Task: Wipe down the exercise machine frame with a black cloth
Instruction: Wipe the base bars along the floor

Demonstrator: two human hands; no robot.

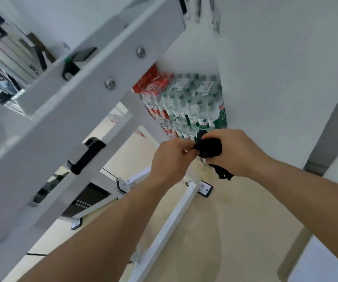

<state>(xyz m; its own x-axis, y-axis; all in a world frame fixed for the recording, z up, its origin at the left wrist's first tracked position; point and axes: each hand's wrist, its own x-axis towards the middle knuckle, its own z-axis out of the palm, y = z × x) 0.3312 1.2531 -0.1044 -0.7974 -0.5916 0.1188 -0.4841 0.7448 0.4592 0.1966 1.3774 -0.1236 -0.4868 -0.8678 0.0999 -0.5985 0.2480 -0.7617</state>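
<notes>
Forearms (123, 231) enter from bottom edge, elbows cut off. Right grip (233, 151) curled round bunched black cloth (209, 147), a tail hanging below the wrist; left grip (170, 159) pinches the cloth's near edge, fingertips hidden. Cloth held in air, apart from white machine frame (82, 110) at left, blurred, top cut off. Beyond, shrink-wrapped water bottles (194, 106); red and green labels, writing unreadable.

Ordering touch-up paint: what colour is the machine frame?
The frame is white; the head view shows it best.
</notes>
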